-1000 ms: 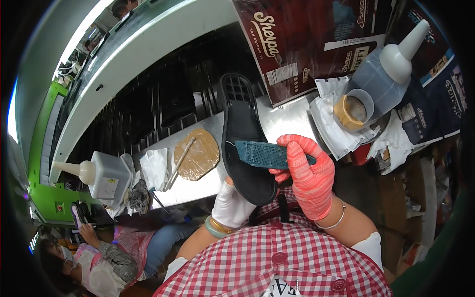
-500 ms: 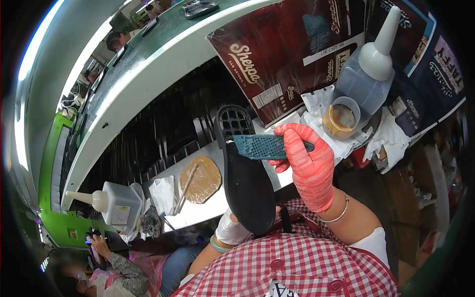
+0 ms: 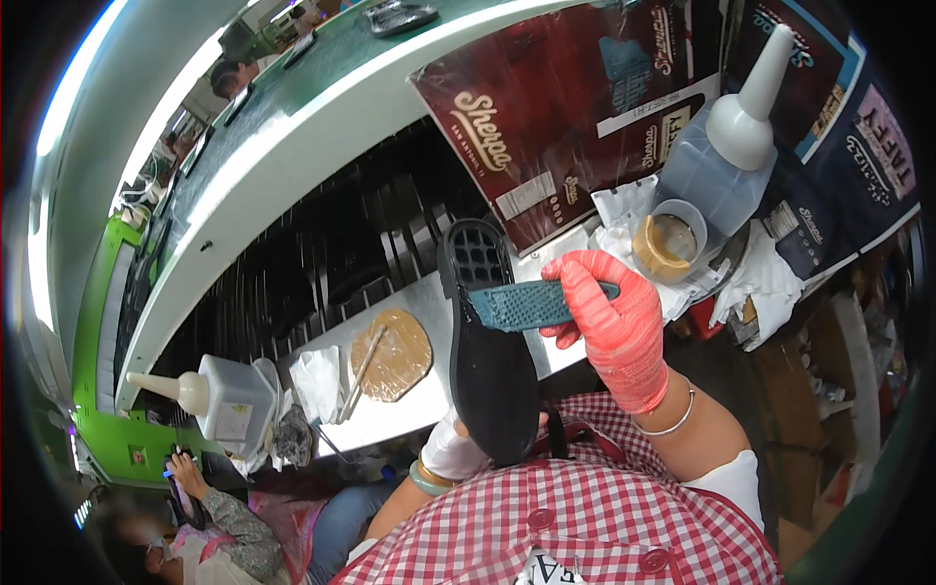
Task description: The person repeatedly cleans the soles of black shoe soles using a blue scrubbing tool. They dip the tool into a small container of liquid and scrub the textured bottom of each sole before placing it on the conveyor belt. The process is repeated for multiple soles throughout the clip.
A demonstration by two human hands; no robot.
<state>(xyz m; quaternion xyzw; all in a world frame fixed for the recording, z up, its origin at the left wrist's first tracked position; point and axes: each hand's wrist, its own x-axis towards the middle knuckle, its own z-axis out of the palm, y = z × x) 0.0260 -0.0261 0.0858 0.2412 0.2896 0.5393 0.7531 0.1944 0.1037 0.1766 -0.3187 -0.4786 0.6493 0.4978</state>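
A black shoe sole is held lengthwise in front of me, its open grid of cells at the far end. My left hand, in a white glove, grips its near end from the left and below; most of those fingers are hidden. In a pink knit glove, my right hand pinches a flat teal brush with a textured handle. The brush lies across the sole, its left tip at the sole's left edge just below the grid.
Right of the sole, a squeeze bottle and a small cup stand on crumpled paper. Another bottle and a round tan pad with a stick are on the left. Dark soles fill the rack beyond. A co-worker sits lower left.
The sole has shifted slightly right and tilted, showing more of its left side wall. The brush has moved a little right and down along its edge, with my right hand.
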